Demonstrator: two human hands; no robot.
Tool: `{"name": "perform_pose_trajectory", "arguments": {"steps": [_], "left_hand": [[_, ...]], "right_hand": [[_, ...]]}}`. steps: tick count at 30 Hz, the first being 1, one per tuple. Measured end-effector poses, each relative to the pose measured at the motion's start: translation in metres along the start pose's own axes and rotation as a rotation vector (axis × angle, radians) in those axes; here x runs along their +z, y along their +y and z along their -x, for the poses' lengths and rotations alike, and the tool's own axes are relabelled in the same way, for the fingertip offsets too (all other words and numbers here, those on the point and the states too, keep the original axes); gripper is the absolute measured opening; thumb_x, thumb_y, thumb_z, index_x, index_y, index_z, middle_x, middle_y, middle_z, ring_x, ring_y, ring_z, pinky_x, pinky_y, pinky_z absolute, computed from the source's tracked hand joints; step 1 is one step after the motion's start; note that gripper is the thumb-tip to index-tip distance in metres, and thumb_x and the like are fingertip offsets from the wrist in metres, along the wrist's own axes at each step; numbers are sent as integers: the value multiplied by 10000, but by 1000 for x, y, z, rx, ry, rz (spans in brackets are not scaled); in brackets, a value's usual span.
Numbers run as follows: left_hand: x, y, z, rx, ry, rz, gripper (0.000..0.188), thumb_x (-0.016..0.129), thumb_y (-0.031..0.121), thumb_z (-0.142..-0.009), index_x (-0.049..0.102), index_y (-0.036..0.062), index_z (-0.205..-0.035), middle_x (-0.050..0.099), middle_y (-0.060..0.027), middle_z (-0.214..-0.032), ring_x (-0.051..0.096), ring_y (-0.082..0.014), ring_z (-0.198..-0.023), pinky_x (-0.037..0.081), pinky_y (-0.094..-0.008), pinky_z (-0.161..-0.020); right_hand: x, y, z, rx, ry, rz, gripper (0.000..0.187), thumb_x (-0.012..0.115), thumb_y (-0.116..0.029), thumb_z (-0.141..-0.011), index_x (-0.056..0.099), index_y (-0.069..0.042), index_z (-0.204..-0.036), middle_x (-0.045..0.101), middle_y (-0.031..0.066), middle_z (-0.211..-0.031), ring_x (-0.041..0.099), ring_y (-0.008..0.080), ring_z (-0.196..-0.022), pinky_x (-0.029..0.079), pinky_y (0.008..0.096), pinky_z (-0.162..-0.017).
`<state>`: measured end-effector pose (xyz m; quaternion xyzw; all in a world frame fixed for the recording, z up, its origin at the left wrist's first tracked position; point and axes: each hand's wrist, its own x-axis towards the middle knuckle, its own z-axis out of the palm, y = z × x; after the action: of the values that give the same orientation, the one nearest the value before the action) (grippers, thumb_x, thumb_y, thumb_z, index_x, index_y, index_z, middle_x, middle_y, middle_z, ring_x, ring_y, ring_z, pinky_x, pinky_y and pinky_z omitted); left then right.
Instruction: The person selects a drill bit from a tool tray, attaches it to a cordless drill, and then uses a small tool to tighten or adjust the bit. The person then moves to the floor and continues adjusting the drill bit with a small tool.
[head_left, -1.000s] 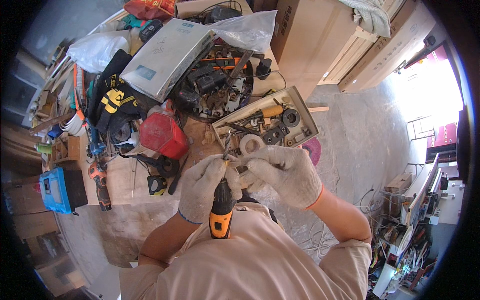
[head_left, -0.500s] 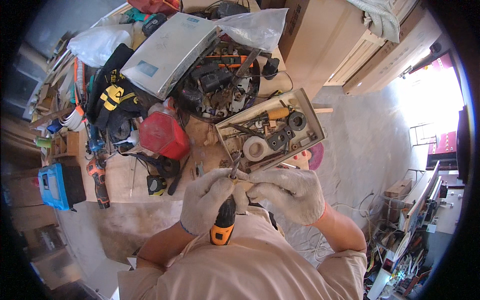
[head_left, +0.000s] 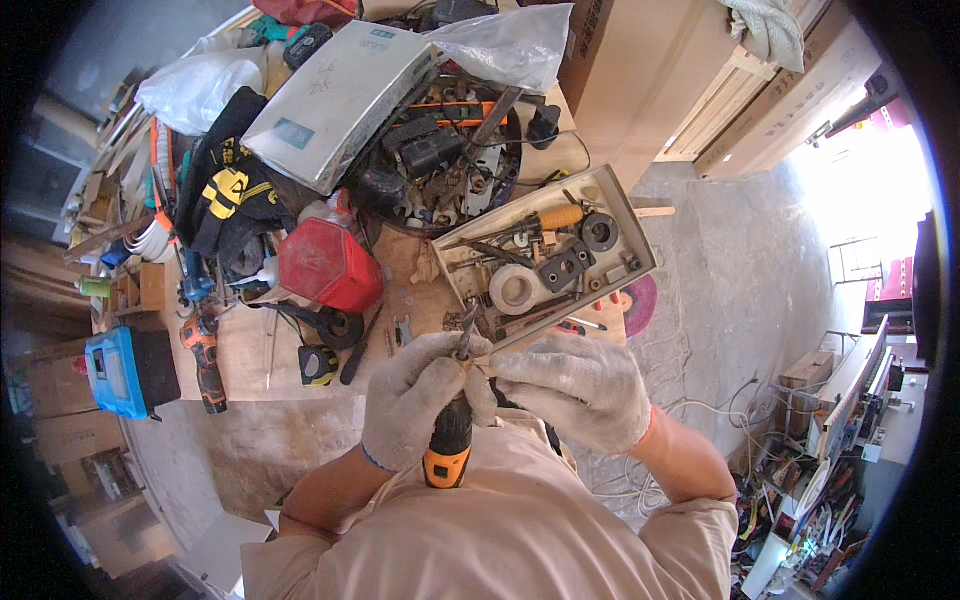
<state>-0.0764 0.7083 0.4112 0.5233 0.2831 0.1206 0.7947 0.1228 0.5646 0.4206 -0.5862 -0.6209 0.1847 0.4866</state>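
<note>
Just below the parts tray, the left hand grips the drill while the right hand fingers pinch its bit, seemingly fitting it, which needs steady alignment next.

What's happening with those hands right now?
Left hand grips orange-and-black screwdriver. Right hand pinches at its tip. Parts tray just beyond, not touching.

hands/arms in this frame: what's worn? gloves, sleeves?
Both the left hand and the right hand wear light grey knit work gloves. The left glove's cuff has a blue edge, the right glove's an orange-red one. The forearms are bare from the cuffs up to the short sleeves of a beige shirt.
</note>
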Motion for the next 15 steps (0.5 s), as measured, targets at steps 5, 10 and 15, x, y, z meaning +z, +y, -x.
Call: {"name": "perform_pose_trajectory", "arguments": {"steps": [5, 10, 15], "left_hand": [[-1, -4, 0, 34, 19, 44, 346, 595, 176, -1136, 681, -58, -1376, 755, -95, -970, 740, -158, -848, 596, -297, -785], [-5, -5, 0, 51, 31, 18, 374, 645, 189, -1117, 676, -67, -1388, 758, -105, -1000, 742, -167, -858, 605, -308, -787], [-5, -10, 1, 44, 80, 0, 381, 678, 185, -1107, 678, -64, -1395, 761, -105, -1033, 737, -163, -870, 612, -313, -788]], "right_hand": [[6, -6, 6, 221, -12, -173, 393, 756, -63, -989, 750, -64, -1382, 771, 120, -1023, 760, 305, -896, 609, 386, -805], [11, -12, 8, 408, 25, -294, 364, 738, -35, -1023, 750, -42, -1387, 820, 127, -1071, 792, 190, -942, 633, 342, -849], [7, -17, 1, 724, 58, -776, 362, 744, -3, -1016, 752, -17, -1377, 835, 116, -1056, 789, 134, -938, 636, 326, -827]]}}
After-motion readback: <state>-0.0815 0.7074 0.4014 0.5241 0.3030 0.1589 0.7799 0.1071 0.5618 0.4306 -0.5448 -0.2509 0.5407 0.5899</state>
